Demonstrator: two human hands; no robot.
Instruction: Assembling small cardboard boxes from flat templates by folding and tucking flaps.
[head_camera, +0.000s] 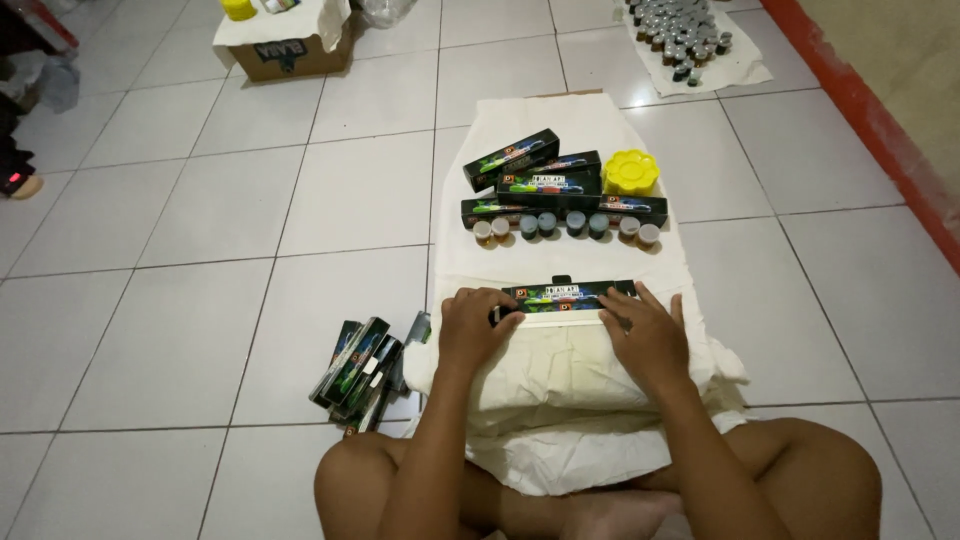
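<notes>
Risk: the long black box seems likely to slide on the loose cream cloth and tip the paint pots at twelve o'clock.
Left hand: curled, pinching the box's left end.
Right hand: spread flat at its right end.
Box: touching both hands, just beyond the fingertips.

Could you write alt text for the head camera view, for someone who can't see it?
A person sitting on a tiled floor presses the left hand and right hand on a long black box lying on a cream cloth. Beyond it lie more boxes, small paint pots and a yellow palette.
</notes>
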